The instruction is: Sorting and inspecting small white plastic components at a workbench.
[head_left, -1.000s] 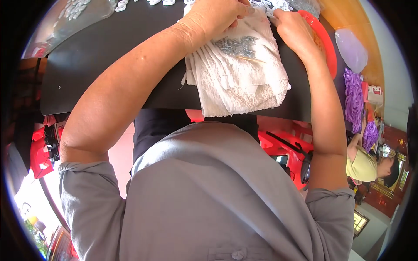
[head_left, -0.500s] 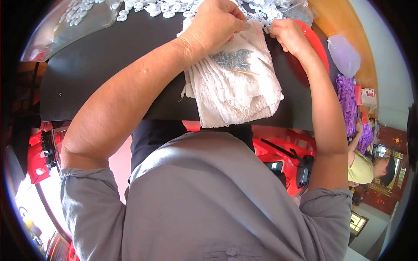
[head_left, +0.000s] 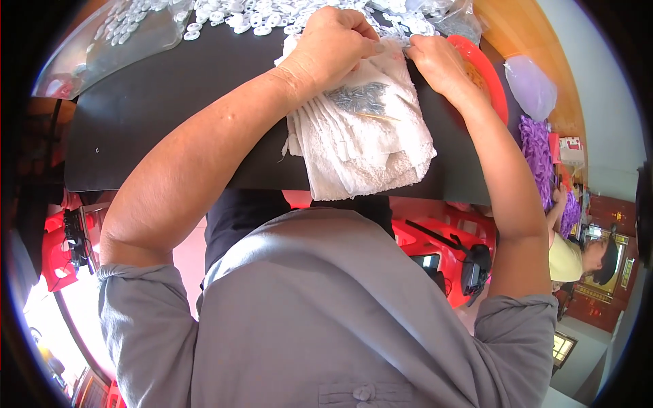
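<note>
A folded white towel (head_left: 371, 153) lies on the dark table at its near edge. On it rests a heap of small thin silvery metal pieces (head_left: 358, 99), with a slim pale stick (head_left: 378, 117) beside them. My left hand (head_left: 333, 44) hovers over the towel's far part, thumb and fingers pinched together; anything between them is too small to make out. Just right of the towel's far corner, my right hand (head_left: 439, 64) is also pinched, near the white plastic pieces, and its hold cannot be made out. Many small white oval pieces with holes (head_left: 262, 17) lie spread beyond both hands.
A red round tray (head_left: 500, 95) sits right of my right hand. Clear plastic sheeting (head_left: 75, 71) with more white pieces lies far left. A pale lilac bag (head_left: 532, 88) and purple bundles (head_left: 535, 153) are at right, near a person in yellow (head_left: 566, 260). Red stools stand below the table.
My right hand has moved slightly left, closer to the towel and my left hand, baring more of the red tray. My left hand stays nearly in place, still pinched.
</note>
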`<state>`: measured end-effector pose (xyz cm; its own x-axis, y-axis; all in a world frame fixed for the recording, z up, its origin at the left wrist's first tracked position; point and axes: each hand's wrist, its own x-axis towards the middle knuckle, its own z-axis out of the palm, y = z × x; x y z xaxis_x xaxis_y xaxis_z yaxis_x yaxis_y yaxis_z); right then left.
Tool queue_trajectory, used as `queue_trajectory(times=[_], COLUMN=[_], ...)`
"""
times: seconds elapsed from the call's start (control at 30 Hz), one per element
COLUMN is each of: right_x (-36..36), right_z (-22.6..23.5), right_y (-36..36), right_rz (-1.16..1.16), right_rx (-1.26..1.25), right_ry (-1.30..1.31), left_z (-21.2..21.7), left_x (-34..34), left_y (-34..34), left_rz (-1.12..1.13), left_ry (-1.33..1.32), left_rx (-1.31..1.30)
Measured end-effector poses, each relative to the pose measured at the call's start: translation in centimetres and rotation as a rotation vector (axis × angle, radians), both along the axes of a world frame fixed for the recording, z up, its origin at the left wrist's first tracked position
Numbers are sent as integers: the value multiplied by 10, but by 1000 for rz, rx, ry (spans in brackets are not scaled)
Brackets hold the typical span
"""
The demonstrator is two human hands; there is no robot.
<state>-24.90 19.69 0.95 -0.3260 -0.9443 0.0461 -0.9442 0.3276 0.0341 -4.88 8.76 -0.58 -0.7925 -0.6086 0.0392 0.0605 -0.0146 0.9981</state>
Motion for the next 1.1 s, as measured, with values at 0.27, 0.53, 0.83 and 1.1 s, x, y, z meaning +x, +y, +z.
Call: queue_trajectory(times=[0.27, 0.53, 0.83, 1.1], right_x=[-11, -6, 10, 53], right_z=[-4, 1, 29, 48], right_y=[3, 2, 25, 46], right_rz=[56, 66, -90, 59], right_rx=[-20, 20, -180, -165], right_ry=[-7, 1, -981, -1103], left_z=[5, 2, -3, 10], left_x=[1, 0, -1, 5], left_y=[2, 2, 2, 14], left_rz=[-14, 13, -30, -227], left_ry=[-30, -30, -34, 168], left_rx=[28, -108, -200, -222])
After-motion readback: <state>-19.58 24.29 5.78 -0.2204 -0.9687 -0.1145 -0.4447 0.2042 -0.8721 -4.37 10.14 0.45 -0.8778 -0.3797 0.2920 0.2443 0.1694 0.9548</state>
